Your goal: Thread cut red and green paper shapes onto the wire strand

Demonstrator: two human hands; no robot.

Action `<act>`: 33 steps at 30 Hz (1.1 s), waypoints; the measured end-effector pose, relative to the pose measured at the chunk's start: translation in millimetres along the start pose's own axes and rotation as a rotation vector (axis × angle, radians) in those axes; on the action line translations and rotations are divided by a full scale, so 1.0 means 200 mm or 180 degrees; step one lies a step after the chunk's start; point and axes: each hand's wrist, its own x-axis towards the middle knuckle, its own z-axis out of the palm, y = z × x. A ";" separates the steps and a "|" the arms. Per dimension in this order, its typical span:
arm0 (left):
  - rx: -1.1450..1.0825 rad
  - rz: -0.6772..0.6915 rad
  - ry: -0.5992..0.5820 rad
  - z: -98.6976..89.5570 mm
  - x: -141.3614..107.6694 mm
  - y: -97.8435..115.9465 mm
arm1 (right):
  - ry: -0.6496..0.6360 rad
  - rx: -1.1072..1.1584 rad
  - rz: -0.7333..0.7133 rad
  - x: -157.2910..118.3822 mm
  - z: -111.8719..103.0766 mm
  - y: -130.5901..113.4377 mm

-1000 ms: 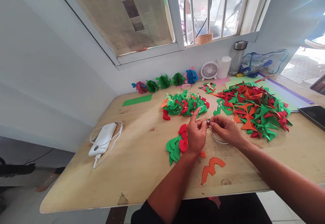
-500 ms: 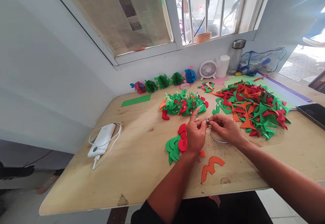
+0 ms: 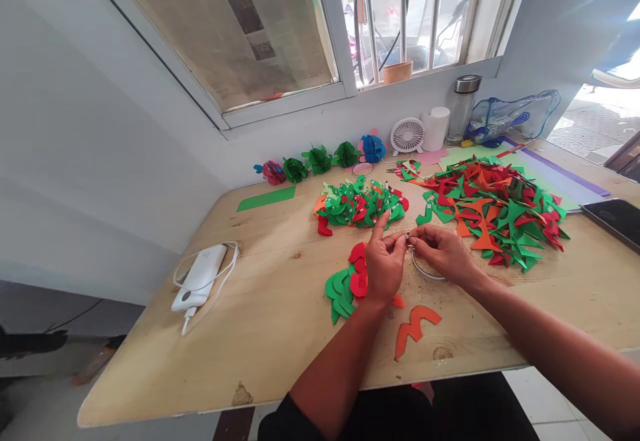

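My left hand (image 3: 387,263) and my right hand (image 3: 443,251) meet fingertip to fingertip over the table. Both pinch something small that I cannot make out, and my left index finger points up. A white ring (image 3: 425,270) lies partly under my right hand. Green paper cutouts (image 3: 340,293) and red paper cutouts (image 3: 359,283) lie left of my left hand. Beyond my hands is a pile of small green and red pieces (image 3: 357,207). To the right sits a larger heap of paper scraps (image 3: 493,217). An orange cutout (image 3: 417,327) lies nearer the front edge.
A white power bank (image 3: 201,277) with a cable is on the left, a green strip (image 3: 266,198) behind it. Paper figures (image 3: 319,159), a small fan (image 3: 407,136), a glass bottle (image 3: 463,111) and a clear pouch (image 3: 515,117) line the back. A phone (image 3: 615,221) lies far right.
The view has shifted slightly. Both hands stay together in nearly the same pose, with only slight movement at the fingertips.
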 end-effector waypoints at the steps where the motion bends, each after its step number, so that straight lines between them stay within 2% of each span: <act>1: 0.0100 0.0028 0.0026 0.00 0.00 0.00 | 0.0010 -0.0013 0.0014 0.00 0.00 0.00; 6: 0.0375 0.0147 0.0126 0.00 0.00 0.00 | -0.0019 -0.0046 0.0107 0.01 0.00 0.00; 11: 0.0414 0.0214 0.0183 -0.01 0.01 -0.01 | -0.0029 -0.0044 0.0204 0.00 0.00 -0.05; 17: 0.0410 0.0160 0.0314 -0.02 0.02 -0.02 | -0.0209 0.0384 0.0484 -0.01 0.00 -0.10; 24: 0.0291 0.0171 0.0358 -0.02 0.02 -0.02 | -0.0250 0.0706 0.0643 0.00 0.01 -0.07; 30: 0.0226 0.0192 0.0572 -0.03 0.03 0.03 | -0.0173 0.0570 0.0659 0.00 0.00 -0.09; 33: 0.0043 0.0121 0.0557 -0.02 0.03 0.05 | -0.0099 0.0392 0.0658 0.00 -0.01 -0.07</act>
